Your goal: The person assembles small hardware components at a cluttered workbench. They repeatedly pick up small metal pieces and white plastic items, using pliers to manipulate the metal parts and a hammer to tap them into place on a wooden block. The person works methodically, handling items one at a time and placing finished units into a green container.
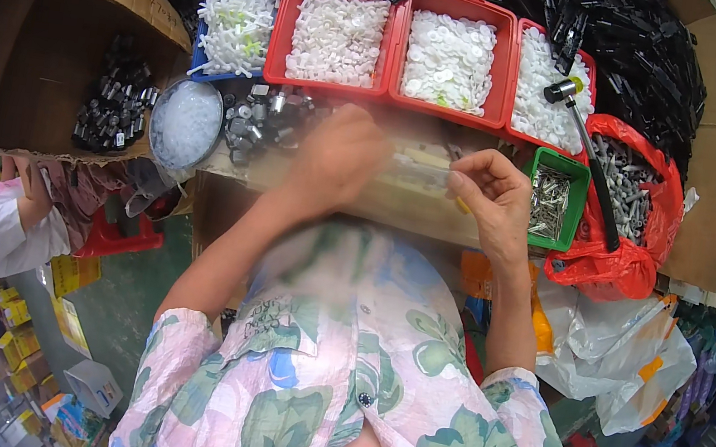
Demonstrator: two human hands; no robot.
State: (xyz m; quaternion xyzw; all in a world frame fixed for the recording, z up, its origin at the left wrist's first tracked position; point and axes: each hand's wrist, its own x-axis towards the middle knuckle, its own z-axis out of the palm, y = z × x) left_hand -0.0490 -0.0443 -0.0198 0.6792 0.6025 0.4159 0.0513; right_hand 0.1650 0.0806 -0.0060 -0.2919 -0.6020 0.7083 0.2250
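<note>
My left hand (341,159) is over the worktop beside a heap of small metal cylinder parts (265,114). It is smeared by motion, so I cannot make out its fingers or anything in them. My right hand (498,202) is closed in a pinch just left of a green tray (568,241) of small metal pins (547,200). A bit of yellow shows under its thumb; what the fingers hold is too small to name. Between the hands lies a pale, blurred strip (427,158) on the tan work surface (379,205).
Three red bins (388,89) of white plastic parts stand behind, with a blue bin (204,51) at their left. A round dish (185,124) holds white pieces. A hammer (599,166) leans by a red bag (663,232) of grey parts. Black parts (649,72) are heaped behind.
</note>
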